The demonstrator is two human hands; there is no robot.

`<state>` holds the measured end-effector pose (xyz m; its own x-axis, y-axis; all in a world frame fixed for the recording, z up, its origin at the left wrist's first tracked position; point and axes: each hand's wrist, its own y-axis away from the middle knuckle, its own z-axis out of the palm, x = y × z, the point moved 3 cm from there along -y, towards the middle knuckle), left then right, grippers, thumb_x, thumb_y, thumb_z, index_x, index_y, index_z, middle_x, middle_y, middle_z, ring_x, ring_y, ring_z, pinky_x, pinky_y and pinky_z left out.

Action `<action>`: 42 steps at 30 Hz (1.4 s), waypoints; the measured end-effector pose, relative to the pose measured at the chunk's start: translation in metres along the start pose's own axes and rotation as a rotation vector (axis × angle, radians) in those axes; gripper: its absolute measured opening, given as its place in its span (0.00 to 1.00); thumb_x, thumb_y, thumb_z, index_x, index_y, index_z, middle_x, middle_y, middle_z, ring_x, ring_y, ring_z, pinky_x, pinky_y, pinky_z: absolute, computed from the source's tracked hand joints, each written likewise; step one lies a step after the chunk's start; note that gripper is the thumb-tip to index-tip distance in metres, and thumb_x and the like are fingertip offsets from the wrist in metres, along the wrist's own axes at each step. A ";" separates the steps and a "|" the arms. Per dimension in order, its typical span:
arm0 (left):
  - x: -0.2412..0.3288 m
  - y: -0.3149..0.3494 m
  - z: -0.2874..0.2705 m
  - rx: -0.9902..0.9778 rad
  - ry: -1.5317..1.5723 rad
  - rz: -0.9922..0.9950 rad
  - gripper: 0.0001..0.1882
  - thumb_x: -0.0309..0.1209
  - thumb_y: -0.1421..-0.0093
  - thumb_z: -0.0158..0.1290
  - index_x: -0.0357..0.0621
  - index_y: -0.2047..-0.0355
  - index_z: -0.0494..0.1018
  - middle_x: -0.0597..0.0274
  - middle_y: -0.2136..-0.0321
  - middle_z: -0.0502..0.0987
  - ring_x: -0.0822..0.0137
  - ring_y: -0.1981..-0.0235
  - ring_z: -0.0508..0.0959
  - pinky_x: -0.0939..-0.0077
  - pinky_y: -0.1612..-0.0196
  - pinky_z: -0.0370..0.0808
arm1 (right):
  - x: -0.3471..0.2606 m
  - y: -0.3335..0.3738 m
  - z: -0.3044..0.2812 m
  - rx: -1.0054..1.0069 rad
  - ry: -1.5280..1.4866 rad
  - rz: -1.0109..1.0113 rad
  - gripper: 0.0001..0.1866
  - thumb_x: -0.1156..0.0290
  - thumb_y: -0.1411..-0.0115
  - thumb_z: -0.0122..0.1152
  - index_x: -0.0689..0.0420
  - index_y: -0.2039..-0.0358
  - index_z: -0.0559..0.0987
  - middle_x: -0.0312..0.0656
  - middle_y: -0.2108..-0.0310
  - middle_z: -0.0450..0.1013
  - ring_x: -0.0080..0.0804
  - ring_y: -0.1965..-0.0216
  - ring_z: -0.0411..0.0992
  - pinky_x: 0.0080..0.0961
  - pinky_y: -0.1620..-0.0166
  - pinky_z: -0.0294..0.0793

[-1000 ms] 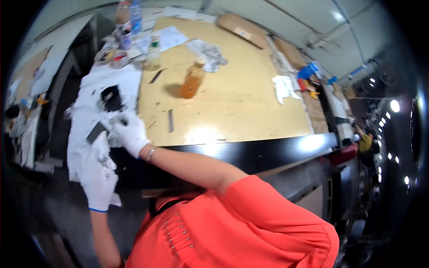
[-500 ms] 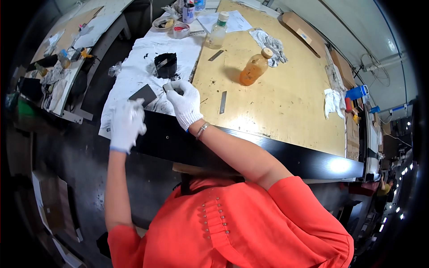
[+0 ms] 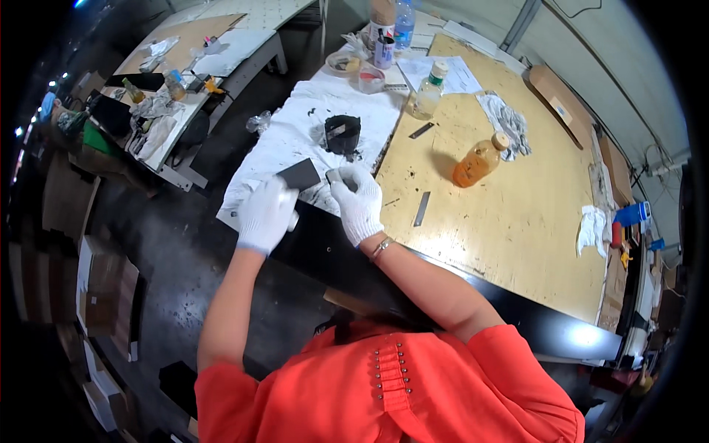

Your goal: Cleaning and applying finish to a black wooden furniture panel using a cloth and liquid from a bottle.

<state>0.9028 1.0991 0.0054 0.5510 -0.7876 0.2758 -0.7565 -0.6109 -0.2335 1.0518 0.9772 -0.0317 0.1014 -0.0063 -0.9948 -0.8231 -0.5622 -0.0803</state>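
Both my hands wear white knit gloves over a white cloth (image 3: 295, 114) smudged with black. At the cloth's near edge my left hand (image 3: 267, 214), slightly blurred, is closed at a corner of a dark grey flat rectangular piece (image 3: 300, 175). Just right of that piece, my right hand (image 3: 360, 201) pinches a small greyish piece (image 3: 334, 176) between thumb and fingers. The two hands are apart. Beyond them stands a black-coated tub (image 3: 343, 135) with a pale strip across it and black crumbs around it.
An orange-liquid bottle (image 3: 477, 162), a clear green-capped bottle (image 3: 429, 92) and a thin metal blade (image 3: 422, 209) are on the yellow tabletop (image 3: 517, 229). Farther back are a small bowl (image 3: 371, 79) and a crumpled glove (image 3: 506, 122). The table's black edge (image 3: 458, 284) runs before me.
The whole view has shifted, so the table and its things appear farther right and lower. Both hands keep roughly their places by the cloth; the left stays at the dark grey piece.
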 end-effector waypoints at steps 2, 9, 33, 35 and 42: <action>-0.013 0.043 0.005 -0.145 0.024 -0.202 0.17 0.43 0.36 0.54 0.43 0.59 0.74 0.47 0.65 0.79 0.44 0.60 0.80 0.48 0.60 0.75 | 0.001 0.000 -0.005 -0.012 -0.024 0.084 0.14 0.65 0.43 0.65 0.62 0.62 0.82 0.46 0.68 0.78 0.34 0.65 0.77 0.31 0.57 0.75; -0.015 0.012 0.027 -0.071 0.040 -0.067 0.15 0.43 0.37 0.53 0.42 0.68 0.74 0.47 0.66 0.80 0.44 0.61 0.80 0.48 0.61 0.76 | 0.007 0.000 0.002 0.028 -0.001 0.022 0.13 0.65 0.41 0.67 0.63 0.64 0.82 0.44 0.71 0.78 0.32 0.68 0.76 0.29 0.60 0.75; -0.171 0.170 0.019 0.269 0.815 -0.478 0.05 0.24 0.34 0.51 0.34 0.64 0.73 0.60 0.72 0.75 0.72 0.71 0.73 0.74 0.64 0.73 | -0.061 0.001 0.051 -0.263 0.874 -0.634 0.02 0.71 0.54 0.63 0.52 0.78 0.82 0.42 0.74 0.73 0.46 0.67 0.74 0.41 0.63 0.74; -0.163 0.166 0.018 0.266 0.821 -0.457 0.05 0.24 0.34 0.51 0.34 0.64 0.73 0.60 0.72 0.76 0.72 0.71 0.73 0.74 0.64 0.73 | -0.056 0.023 0.063 -0.355 0.842 -0.581 0.03 0.70 0.53 0.64 0.52 0.76 0.82 0.42 0.72 0.74 0.46 0.66 0.74 0.40 0.61 0.75; -0.133 0.119 0.007 0.075 0.972 -0.477 0.06 0.24 0.37 0.55 0.34 0.60 0.74 0.57 0.69 0.77 0.71 0.73 0.76 0.71 0.68 0.74 | -0.030 0.008 0.015 0.147 0.812 -0.231 0.07 0.68 0.47 0.67 0.58 0.72 0.83 0.44 0.72 0.78 0.36 0.69 0.77 0.31 0.62 0.76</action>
<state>0.7416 1.1307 -0.0653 0.2426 -0.0875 0.9662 -0.4970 -0.8665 0.0463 1.0339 0.9858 -0.0034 0.5981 -0.5270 -0.6038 -0.7909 -0.5097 -0.3385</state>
